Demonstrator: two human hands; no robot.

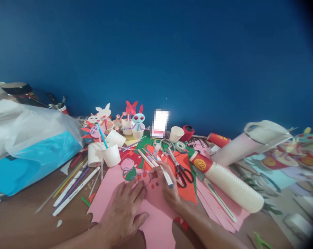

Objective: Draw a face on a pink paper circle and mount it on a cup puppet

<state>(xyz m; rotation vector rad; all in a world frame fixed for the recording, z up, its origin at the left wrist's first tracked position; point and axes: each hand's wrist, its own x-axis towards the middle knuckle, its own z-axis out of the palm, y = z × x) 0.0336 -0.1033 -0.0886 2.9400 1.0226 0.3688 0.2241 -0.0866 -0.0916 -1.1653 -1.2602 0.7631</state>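
My left hand [127, 202] lies flat with its fingers stretched out on a sheet of pink paper [159, 221]. Its fingertips touch a pink paper cutout face [143, 175] with red eyes and drawn lashes. In my right hand [169, 190] is a white marker [166, 174] with a blue end, gripped at the cutout's right edge; the fingers hide its tip. Small red paper dots [152, 186] lie on the pink sheet between my hands. Just above the cutout are a round pink face [127, 164] and a green piece [129, 174].
Black-handled scissors [185, 174] lie on orange paper to the right, beside a long stack of paper cups [231, 183]. Paper-cup figures [138, 119] stand at the back near a lit phone [160, 122]. Several markers [75, 192] and a plastic bag [42, 128] lie left.
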